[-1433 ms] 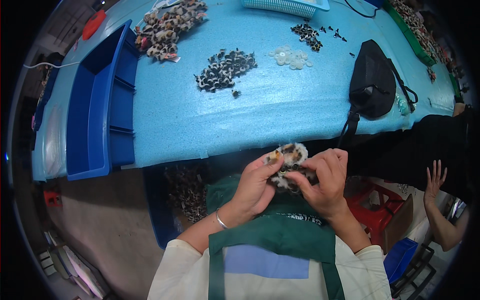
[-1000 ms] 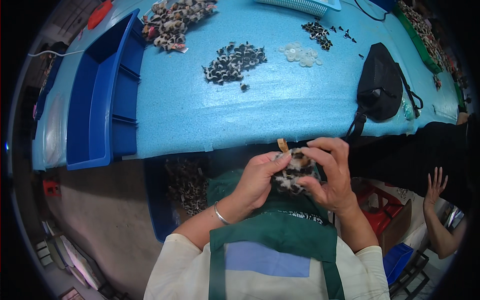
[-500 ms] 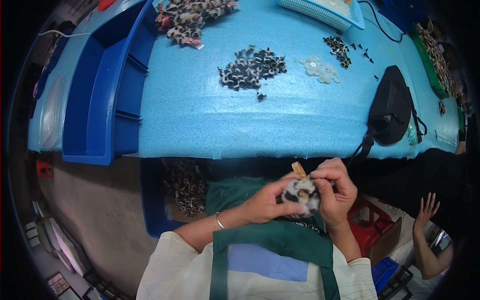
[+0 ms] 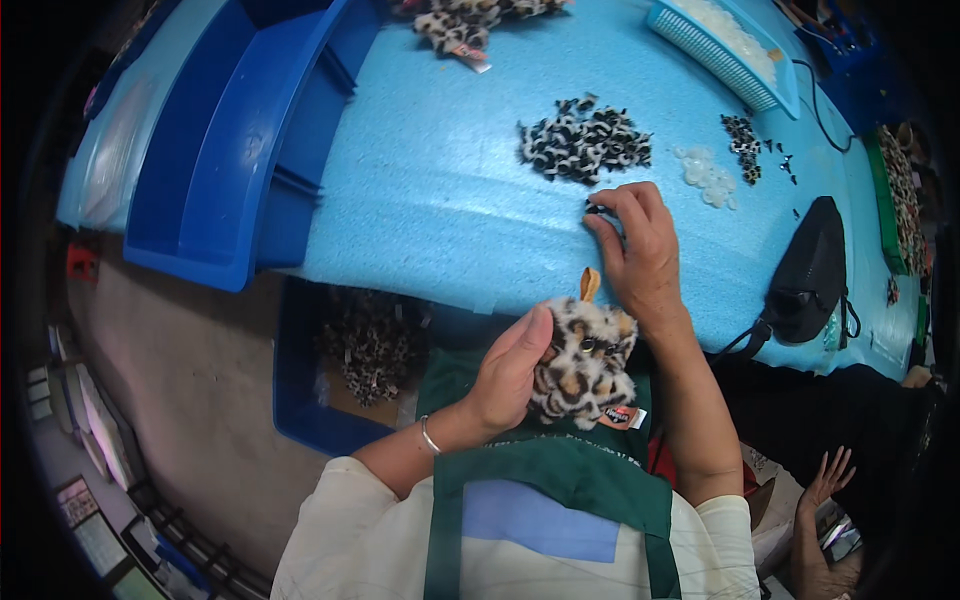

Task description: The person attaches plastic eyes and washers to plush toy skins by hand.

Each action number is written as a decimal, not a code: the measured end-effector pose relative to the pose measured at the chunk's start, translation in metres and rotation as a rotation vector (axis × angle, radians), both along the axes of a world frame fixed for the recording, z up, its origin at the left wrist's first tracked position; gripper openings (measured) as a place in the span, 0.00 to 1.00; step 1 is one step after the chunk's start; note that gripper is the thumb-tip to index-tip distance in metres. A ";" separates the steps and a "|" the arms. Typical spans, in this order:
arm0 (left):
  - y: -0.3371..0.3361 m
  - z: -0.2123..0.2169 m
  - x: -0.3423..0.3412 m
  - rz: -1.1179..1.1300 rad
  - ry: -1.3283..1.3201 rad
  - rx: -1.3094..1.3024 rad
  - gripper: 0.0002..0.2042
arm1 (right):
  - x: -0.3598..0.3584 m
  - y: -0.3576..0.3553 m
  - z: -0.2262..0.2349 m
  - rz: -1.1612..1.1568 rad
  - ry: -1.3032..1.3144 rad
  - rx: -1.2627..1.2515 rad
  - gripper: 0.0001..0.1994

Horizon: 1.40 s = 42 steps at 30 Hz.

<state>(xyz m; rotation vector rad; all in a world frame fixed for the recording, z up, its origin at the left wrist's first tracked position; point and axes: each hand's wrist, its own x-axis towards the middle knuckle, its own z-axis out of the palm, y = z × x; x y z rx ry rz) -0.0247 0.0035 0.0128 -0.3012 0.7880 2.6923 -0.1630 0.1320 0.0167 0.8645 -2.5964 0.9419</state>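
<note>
My left hand (image 4: 508,372) is closed round the side of a small leopard-print plush toy (image 4: 585,365). Its eyes show, a tan ribbon loop (image 4: 590,285) stands up from its top, and an orange-and-white tag (image 4: 622,416) hangs at its lower edge. Over the near part of the table, my right hand (image 4: 645,250) pinches a small dark piece (image 4: 597,208) between thumb and fingertips; the fingers partly hide it. Just beyond lies a heap of small black-and-white pieces (image 4: 585,142).
Translucent white discs (image 4: 706,178) and small dark parts (image 4: 742,145) lie right of the heap, near a black bag (image 4: 808,275). A light-blue basket (image 4: 725,55) stands behind. Blue bins (image 4: 215,170) (image 4: 300,400) flank the table's left end and sit below it. Another person's hand (image 4: 828,475) shows right.
My right hand has left the plush toy and reached forward to the table, where it pinches a small piece. The toy has turned in my left hand, and the view has shifted.
</note>
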 end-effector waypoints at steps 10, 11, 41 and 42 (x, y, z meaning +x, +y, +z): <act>0.012 -0.001 0.005 -0.023 -0.002 -0.116 0.21 | 0.080 0.047 0.057 0.347 -0.526 -0.358 0.09; 0.014 -0.003 0.004 -0.039 0.005 -0.133 0.21 | 0.087 0.047 0.055 0.318 -0.480 -0.300 0.10; 0.026 0.017 0.002 0.219 1.065 -1.346 0.16 | 0.123 0.086 0.032 0.213 -0.054 -0.132 0.17; 0.027 0.018 0.002 0.216 1.065 -1.342 0.16 | 0.123 0.086 0.029 0.210 -0.056 -0.131 0.17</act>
